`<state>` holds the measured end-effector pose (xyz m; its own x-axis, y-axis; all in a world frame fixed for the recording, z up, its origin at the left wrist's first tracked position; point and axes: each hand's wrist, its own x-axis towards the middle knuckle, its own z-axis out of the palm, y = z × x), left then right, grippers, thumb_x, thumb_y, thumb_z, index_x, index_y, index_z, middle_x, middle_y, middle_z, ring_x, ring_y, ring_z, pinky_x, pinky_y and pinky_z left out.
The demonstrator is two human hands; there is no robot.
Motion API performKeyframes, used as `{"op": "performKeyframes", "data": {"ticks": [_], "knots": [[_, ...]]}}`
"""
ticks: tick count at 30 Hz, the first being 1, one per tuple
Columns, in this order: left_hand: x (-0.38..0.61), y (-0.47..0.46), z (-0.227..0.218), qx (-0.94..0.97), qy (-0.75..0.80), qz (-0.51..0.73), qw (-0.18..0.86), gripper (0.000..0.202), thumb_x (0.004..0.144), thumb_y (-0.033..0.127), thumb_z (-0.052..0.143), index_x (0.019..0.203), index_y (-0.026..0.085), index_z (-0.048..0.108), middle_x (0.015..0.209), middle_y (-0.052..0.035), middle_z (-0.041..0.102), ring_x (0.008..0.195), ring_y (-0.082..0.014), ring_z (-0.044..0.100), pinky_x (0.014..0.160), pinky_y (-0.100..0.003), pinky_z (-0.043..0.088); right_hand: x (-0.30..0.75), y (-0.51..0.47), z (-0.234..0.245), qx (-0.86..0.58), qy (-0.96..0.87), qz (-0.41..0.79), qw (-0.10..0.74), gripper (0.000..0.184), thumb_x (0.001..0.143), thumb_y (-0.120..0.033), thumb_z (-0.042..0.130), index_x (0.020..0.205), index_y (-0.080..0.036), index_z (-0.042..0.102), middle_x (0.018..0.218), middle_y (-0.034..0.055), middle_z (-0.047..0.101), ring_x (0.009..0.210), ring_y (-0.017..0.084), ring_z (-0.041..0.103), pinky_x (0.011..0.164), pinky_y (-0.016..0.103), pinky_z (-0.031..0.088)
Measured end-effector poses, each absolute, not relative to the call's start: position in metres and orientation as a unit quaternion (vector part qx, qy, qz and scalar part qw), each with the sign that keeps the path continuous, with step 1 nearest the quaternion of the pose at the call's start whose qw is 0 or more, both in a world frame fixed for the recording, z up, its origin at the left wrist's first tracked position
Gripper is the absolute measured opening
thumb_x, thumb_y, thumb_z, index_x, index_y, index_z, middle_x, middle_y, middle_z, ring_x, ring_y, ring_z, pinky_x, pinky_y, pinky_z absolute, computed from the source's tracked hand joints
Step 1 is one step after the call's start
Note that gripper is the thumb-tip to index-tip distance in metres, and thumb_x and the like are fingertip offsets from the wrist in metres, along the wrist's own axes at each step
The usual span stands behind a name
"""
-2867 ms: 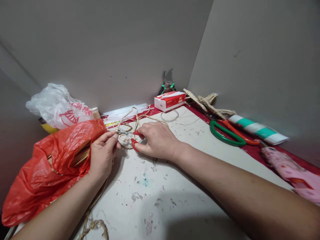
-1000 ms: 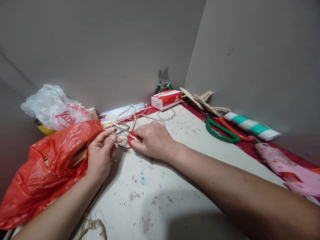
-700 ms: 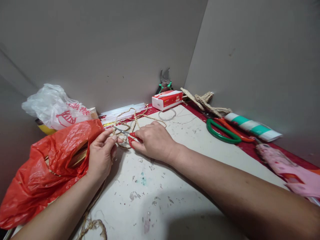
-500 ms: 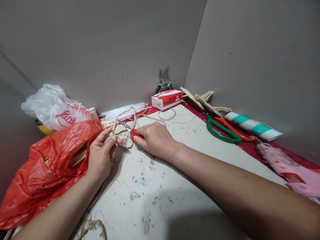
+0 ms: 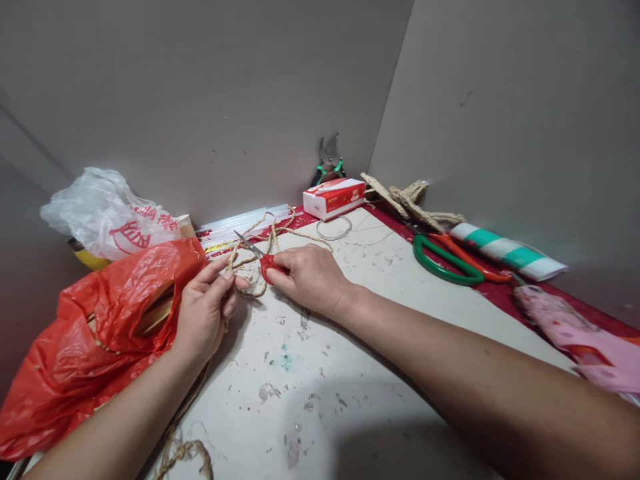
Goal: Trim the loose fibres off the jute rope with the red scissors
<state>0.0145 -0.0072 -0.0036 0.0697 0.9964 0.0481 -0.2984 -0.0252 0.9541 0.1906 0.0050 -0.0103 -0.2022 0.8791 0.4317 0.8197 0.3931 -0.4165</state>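
Between thumb and fingers, my left hand [image 5: 207,303] pinches a thin straw-coloured braided cord [image 5: 273,241], whose loops spread over the far part of the white tabletop. The cord's tail runs down past my left wrist toward the near edge, where it ends in a thicker, frayed braid [image 5: 185,453]. My right hand [image 5: 311,277] is wrapped round the red handles of small scissors [image 5: 267,264]. Their metal blades point up and left, beside the cord loops just above my left fingertips. Whether the blades touch the cord I cannot tell.
On the left lie a red plastic bag [image 5: 125,300] and a white plastic bag [image 5: 113,217]. At the back are clear sticks [image 5: 235,223], a tissue box [image 5: 334,200] and pruning shears [image 5: 330,160]. Along the right lie green-handled scissors [image 5: 445,267], a striped roll [image 5: 510,250] and a pink cloth [image 5: 580,333].
The scissor blades have turned slightly and stand more clearly out from the cord, pointing up-left. Both hands have hardly moved and keep their grips.
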Motion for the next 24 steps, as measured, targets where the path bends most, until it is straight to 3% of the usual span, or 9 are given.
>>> {"op": "performKeyframes", "data": {"ticks": [2, 5, 8, 11, 16, 20, 24], "knots": [[0.015, -0.008, -0.002, 0.444, 0.387, 0.541, 0.6, 0.029, 0.073, 0.018, 0.069, 0.101, 0.015, 0.064, 0.067, -0.0033, 0.067, 0.037, -0.0017, 0.036, 0.037, -0.015, 0.024, 0.19, 0.007, -0.014, -0.539, -0.747, 0.109, 0.374, 0.03, 0.082, -0.033, 0.051, 0.056, -0.019, 0.057, 0.053, -0.0039, 0.05, 0.053, 0.01, 0.037, 0.054, 0.027, 0.024], [0.015, -0.009, 0.001, 0.445, 0.38, 0.483, 0.651, 0.027, 0.075, 0.02, 0.068, 0.101, 0.015, 0.063, 0.071, -0.0055, 0.069, 0.036, -0.0019, 0.035, 0.037, -0.015, 0.025, 0.185, 0.011, -0.017, -0.479, -0.661, 0.313, 0.486, 0.031, 0.08, -0.035, 0.053, 0.054, -0.018, 0.053, 0.05, -0.0063, 0.041, 0.052, 0.008, 0.035, 0.053, 0.025, 0.027], [0.015, -0.012, 0.003, 0.452, 0.369, 0.412, 0.7, 0.025, 0.077, 0.024, 0.067, 0.1, 0.016, 0.063, 0.071, -0.0059, 0.07, 0.034, -0.0018, 0.033, 0.035, -0.016, 0.022, 0.181, 0.012, -0.017, -0.396, -0.551, 0.509, 0.529, 0.027, 0.073, -0.04, 0.063, 0.06, -0.017, 0.059, 0.053, -0.0065, 0.046, 0.052, 0.007, 0.037, 0.053, 0.024, 0.03], [0.016, -0.014, 0.002, 0.469, 0.355, 0.353, 0.728, 0.023, 0.082, 0.029, 0.062, 0.1, 0.015, 0.063, 0.072, -0.0074, 0.069, 0.034, -0.0015, 0.031, 0.035, -0.015, 0.021, 0.18, 0.011, -0.014, -0.345, -0.483, 0.603, 0.533, 0.028, 0.064, -0.041, 0.072, 0.064, -0.016, 0.061, 0.059, -0.0043, 0.054, 0.055, 0.008, 0.045, 0.056, 0.024, 0.034], [0.019, -0.016, -0.002, 0.52, 0.376, 0.358, 0.679, 0.022, 0.084, 0.033, 0.061, 0.095, 0.014, 0.065, 0.087, -0.009, 0.07, 0.039, -0.0028, 0.043, 0.037, -0.017, 0.028, 0.181, 0.011, -0.01, -0.335, -0.495, 0.559, 0.575, 0.026, 0.064, -0.037, 0.073, 0.061, -0.016, 0.059, 0.057, -0.0055, 0.051, 0.057, 0.008, 0.043, 0.059, 0.024, 0.036], [0.021, -0.018, -0.004, 0.531, 0.399, 0.419, 0.62, 0.016, 0.077, 0.025, 0.07, 0.087, 0.015, 0.062, 0.074, -0.0022, 0.069, 0.044, -0.0061, 0.053, 0.046, -0.019, 0.042, 0.182, 0.012, -0.01, -0.376, -0.496, 0.501, 0.601, 0.027, 0.065, -0.038, 0.071, 0.058, -0.017, 0.055, 0.056, -0.0057, 0.046, 0.059, 0.009, 0.039, 0.057, 0.024, 0.034], [0.022, -0.02, 0.001, 0.524, 0.387, 0.398, 0.647, 0.015, 0.079, 0.026, 0.067, 0.085, 0.014, 0.061, 0.071, -0.0046, 0.07, 0.05, -0.0095, 0.059, 0.053, -0.022, 0.048, 0.181, 0.01, -0.012, -0.4, -0.516, 0.418, 0.631, 0.025, 0.07, -0.03, 0.063, 0.054, -0.018, 0.048, 0.055, -0.0064, 0.038, 0.057, 0.009, 0.032, 0.055, 0.025, 0.029]]}}
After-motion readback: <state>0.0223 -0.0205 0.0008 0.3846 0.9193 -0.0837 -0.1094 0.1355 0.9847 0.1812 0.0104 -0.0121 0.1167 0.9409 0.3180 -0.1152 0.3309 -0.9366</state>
